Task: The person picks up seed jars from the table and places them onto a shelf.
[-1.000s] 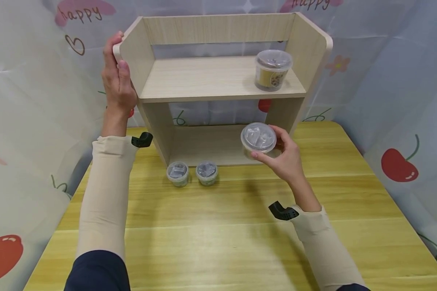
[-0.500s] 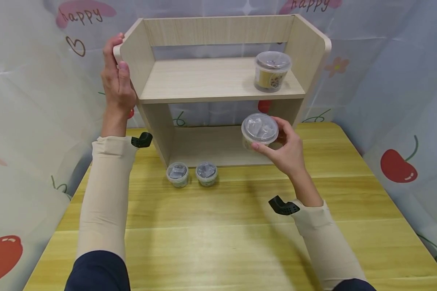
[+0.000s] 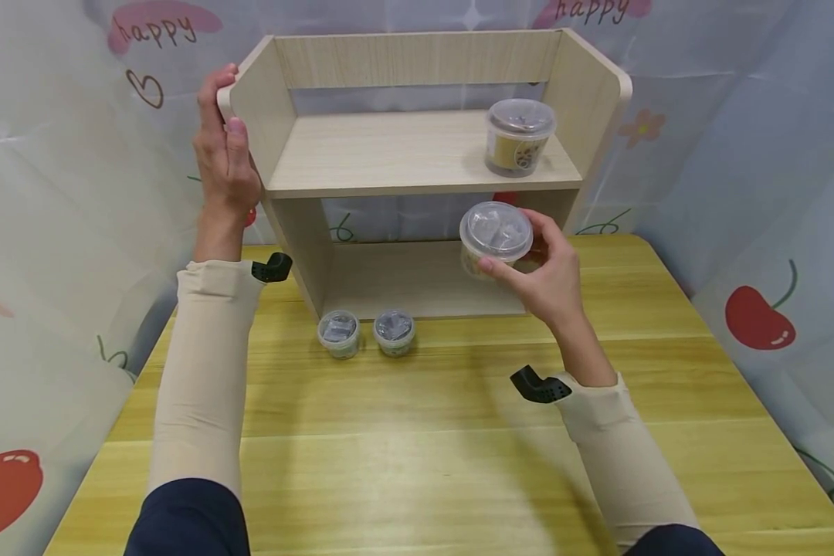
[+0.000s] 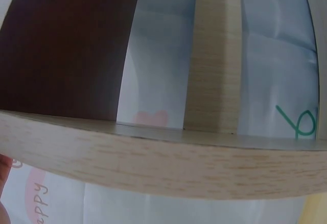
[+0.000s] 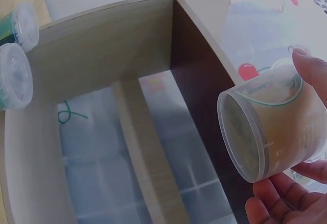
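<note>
My right hand [image 3: 552,274] holds a clear round plastic tub with a lid [image 3: 496,232], thumb in front and fingers round its far side. The tub is off the table, in front of the lower opening of a pale wooden desktop shelf [image 3: 417,188]. In the right wrist view the tub [image 5: 276,124] is seen from its base. At the shelf's left side panel, my left hand [image 3: 228,158] grips the front edge, thumb against it and fingers on the outside. A similar lidded tub with a yellow label [image 3: 520,139] stands on the upper board's right part.
Two smaller lidded cups [image 3: 338,333] stand side by side on the yellow wooden table [image 3: 403,448], before the shelf's lower left front. A printed sheet [image 3: 750,154] hangs behind and along both sides.
My right hand has lifted the tub from low before the bottom board to just beneath the upper board's front edge. My left hand stays on the side panel.
</note>
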Demonstrator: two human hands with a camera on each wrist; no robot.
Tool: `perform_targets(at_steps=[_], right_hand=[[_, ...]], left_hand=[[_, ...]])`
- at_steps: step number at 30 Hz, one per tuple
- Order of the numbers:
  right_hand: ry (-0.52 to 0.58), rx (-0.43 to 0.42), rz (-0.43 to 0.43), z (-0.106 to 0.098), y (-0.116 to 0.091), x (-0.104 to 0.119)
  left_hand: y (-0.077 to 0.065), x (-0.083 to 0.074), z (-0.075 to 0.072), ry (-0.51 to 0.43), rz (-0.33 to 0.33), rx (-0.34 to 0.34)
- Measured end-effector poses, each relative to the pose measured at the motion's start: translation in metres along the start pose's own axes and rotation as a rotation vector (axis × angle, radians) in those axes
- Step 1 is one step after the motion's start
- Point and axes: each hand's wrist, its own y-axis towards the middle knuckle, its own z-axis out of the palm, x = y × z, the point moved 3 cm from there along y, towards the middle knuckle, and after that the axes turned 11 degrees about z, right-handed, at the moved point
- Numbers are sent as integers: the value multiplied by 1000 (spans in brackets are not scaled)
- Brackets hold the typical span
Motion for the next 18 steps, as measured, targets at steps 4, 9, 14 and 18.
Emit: perform_targets(at_steps=[4, 9, 14, 18], right_hand=[[10, -4, -3, 1, 4, 6], [15, -4, 2, 2, 8, 9], [29, -4, -2, 2, 11, 12], [58, -5, -20, 2, 13, 18]], left_hand=[[0, 0, -1, 7, -8, 6], [0, 1, -1, 22, -17, 14], [-1, 0, -1, 30, -10, 14], [-1, 0, -1, 18, -2, 3]])
